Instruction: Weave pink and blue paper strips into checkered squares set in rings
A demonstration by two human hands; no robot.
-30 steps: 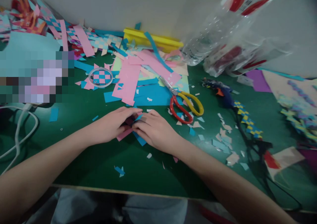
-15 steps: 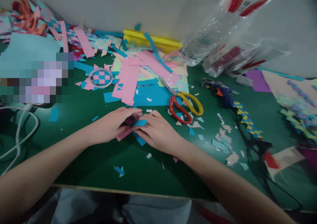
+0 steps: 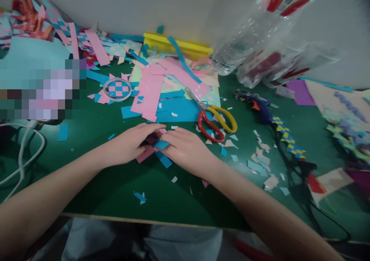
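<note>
Close together above the green table (image 3: 110, 191), both hands grip a small piece of pink and blue paper strips (image 3: 163, 159) that cross one another. My left hand (image 3: 133, 143) pinches the pink side between thumb and fingers. Fingers of my right hand (image 3: 185, 147) close on a blue strip end. The middle of the woven strips is partly hidden by the fingers. Beyond my right hand lie scissors (image 3: 204, 107) with one red and one yellow handle. Farther back, a round clear-rimmed ring (image 3: 117, 89) surrounds a pink and blue checkered weave.
Pink paper strips (image 3: 150, 87) and blue sheets (image 3: 179, 111) are piled behind the hands, before a yellow folded strip (image 3: 176, 45). Plastic bottles in clear wrap (image 3: 245, 41) lean at the back right. Paper scraps (image 3: 260, 157) dot the right side; a white cable (image 3: 21, 153) lies left.
My right hand's fingers have shifted slightly on the blue strip, covering more of its raised end. My left hand has stayed nearly in place.
</note>
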